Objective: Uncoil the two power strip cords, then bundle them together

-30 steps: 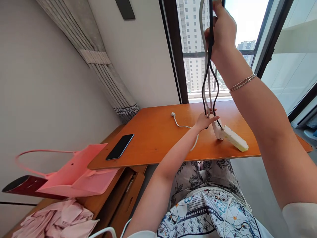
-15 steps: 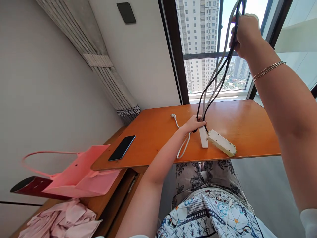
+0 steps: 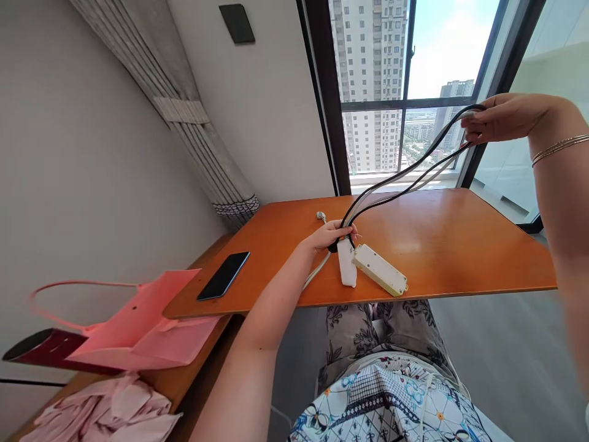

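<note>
Daylight floods in at the window (image 3: 448, 52), pale glare on the bench (image 3: 442, 239), the left wall (image 3: 87, 178) dimmer, perhaps slightly blurred!

Phone (image 3: 224, 276) on table (image 3: 460, 245), left of power strip (image 3: 380, 270), window (image 3: 442, 55) behind.

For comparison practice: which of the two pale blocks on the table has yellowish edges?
The slanting block, farther right; the whiter block, nearer the left hand, shows no yellow.
</note>
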{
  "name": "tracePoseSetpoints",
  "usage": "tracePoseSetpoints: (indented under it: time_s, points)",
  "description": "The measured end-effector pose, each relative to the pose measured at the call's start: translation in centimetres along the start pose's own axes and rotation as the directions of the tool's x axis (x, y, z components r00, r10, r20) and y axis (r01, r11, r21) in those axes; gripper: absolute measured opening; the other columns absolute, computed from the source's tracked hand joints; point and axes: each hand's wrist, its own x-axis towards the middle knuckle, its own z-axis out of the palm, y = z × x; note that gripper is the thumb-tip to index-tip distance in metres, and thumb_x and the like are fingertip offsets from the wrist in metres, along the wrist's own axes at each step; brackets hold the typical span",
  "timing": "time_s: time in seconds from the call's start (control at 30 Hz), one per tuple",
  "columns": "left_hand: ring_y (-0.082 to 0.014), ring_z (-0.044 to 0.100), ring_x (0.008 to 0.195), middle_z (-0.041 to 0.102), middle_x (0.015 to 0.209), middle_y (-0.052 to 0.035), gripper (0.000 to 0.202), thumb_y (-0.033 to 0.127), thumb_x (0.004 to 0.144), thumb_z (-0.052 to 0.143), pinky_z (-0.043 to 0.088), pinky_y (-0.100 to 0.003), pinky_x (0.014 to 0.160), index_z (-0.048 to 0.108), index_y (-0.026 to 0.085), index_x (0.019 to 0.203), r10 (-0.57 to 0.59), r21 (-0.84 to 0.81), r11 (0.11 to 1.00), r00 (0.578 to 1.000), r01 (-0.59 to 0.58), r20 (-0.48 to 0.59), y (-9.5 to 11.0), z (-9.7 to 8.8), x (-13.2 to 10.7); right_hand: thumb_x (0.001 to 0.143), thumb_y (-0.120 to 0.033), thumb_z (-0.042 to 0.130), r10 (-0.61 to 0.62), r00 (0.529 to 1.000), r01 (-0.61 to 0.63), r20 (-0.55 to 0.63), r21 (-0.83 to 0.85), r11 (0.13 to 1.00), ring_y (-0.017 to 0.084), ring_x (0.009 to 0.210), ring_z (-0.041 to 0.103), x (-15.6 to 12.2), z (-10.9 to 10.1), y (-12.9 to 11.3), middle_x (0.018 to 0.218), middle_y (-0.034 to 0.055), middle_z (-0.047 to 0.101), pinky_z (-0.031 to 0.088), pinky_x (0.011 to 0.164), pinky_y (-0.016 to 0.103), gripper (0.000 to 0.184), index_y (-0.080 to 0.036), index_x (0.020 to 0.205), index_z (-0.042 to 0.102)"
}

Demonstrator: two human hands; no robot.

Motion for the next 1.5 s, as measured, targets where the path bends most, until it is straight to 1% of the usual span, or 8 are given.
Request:
tracePoseSetpoints:
  time_s: [0.4,0.6,0.7,0.8,0.9,1.03,1.2,1.5]
  points:
    - [-0.0174,0.059,0.061,0.042,0.051,0.0037,0.050,0.065,0.066,0.079,0.053,-0.030,0.060,0.060,0.019,0.069,-0.132,-0.317,0.946,0.975,0.071,-0.176,1.6,0.0,-0.2,0.094,-0.042,0.048,0.345,0.911,-0.295,0.226,-0.230,0.928,0.018,0.073,0.062,-1.0,-3.0,12.6,0.068,0.0025,0.051,0.051,0.078,0.036,0.030,-0.024,0.069,0.045]
    - [-0.0159,0.060,0.059,0.046,0.053,0.0039,0.049,0.064,0.077,0.072,0.051,-0.029,0.060,0.056,0.018,0.071,-0.144,-0.239,0.970,0.912,0.052,-0.385,1.4,-0.7,0.5,0.098,-0.037,0.034,0.120,0.907,0.252,0.403,-0.749,0.613,0.028,0.093,0.062,-6.1,-0.7,15.7,0.088,0.0116,0.066,0.048,0.080,0.039,0.031,-0.024,0.077,0.052]
    - [-0.0152,0.060,0.057,0.048,0.053,0.0036,0.053,0.069,0.076,0.069,0.050,-0.029,0.060,0.054,0.019,0.071,-0.087,-0.143,0.989,0.879,0.021,-0.469,1.1,-0.5,1.3,0.100,-0.035,0.036,0.125,0.777,0.582,0.617,-0.779,0.232,0.027,0.086,0.064,-8.8,1.4,14.1,0.093,0.0133,0.068,0.043,0.067,0.035,0.029,-0.022,0.085,0.059]
    - [-0.0149,0.058,0.057,0.048,0.053,0.0031,0.053,0.071,0.077,0.067,0.048,-0.029,0.060,0.054,0.019,0.069,-0.026,-0.081,0.997,0.859,-0.018,-0.511,1.1,0.3,2.0,0.100,-0.025,0.041,0.220,0.640,0.739,0.736,-0.668,0.085,0.022,0.070,0.064,-11.3,4.1,11.3,0.092,0.0121,0.069,0.033,0.056,0.030,0.025,-0.020,0.092,0.064]
    - [-0.0150,0.058,0.058,0.049,0.054,0.0025,0.055,0.073,0.076,0.066,0.046,-0.029,0.058,0.053,0.020,0.069,0.011,-0.048,0.998,0.868,-0.040,-0.496,1.7,1.8,2.5,0.098,-0.021,0.047,0.252,0.489,0.823,0.835,-0.537,0.185,0.019,0.064,0.062,-13.0,7.3,8.0,0.083,0.0107,0.069,0.029,0.055,0.029,0.022,-0.018,0.087,0.065]
    - [-0.0161,0.059,0.058,0.050,0.054,0.0009,0.064,0.084,0.073,0.058,0.044,-0.028,0.053,0.055,0.020,0.069,0.052,-0.014,0.998,0.903,-0.063,-0.426,2.9,4.1,2.7,0.098,-0.028,0.051,0.144,0.244,0.687,0.959,-0.276,0.672,0.014,0.062,0.055,-12.6,11.4,4.6,0.076,0.0046,0.065,0.035,0.058,0.027,0.023,-0.018,0.078,0.059]
    - [-0.0177,0.050,0.049,0.045,0.046,-0.0036,0.089,0.102,0.065,0.009,0.041,-0.033,0.046,0.049,0.022,0.058,-0.017,-0.104,0.995,0.967,-0.010,-0.256,3.5,5.4,2.2,0.098,-0.042,0.053,0.064,0.462,0.027,0.885,-0.086,0.996,0.006,0.046,0.033,-10.2,15.0,4.0,0.062,-0.0042,0.048,0.026,0.045,0.022,0.035,-0.019,0.073,0.053]
    - [-0.0264,0.067,0.087,0.067,0.080,-0.0088,0.093,0.103,0.057,0.037,0.053,-0.035,0.068,0.062,0.019,0.087,0.169,-0.084,0.979,0.970,-0.186,-0.173,1.7,6.1,2.4,0.098,-0.042,0.059,0.207,0.823,-0.410,0.529,0.301,0.861,0.006,0.040,0.042,-8.7,16.9,5.6,0.049,-0.0075,0.046,0.043,0.041,0.017,0.033,-0.018,0.075,0.053]
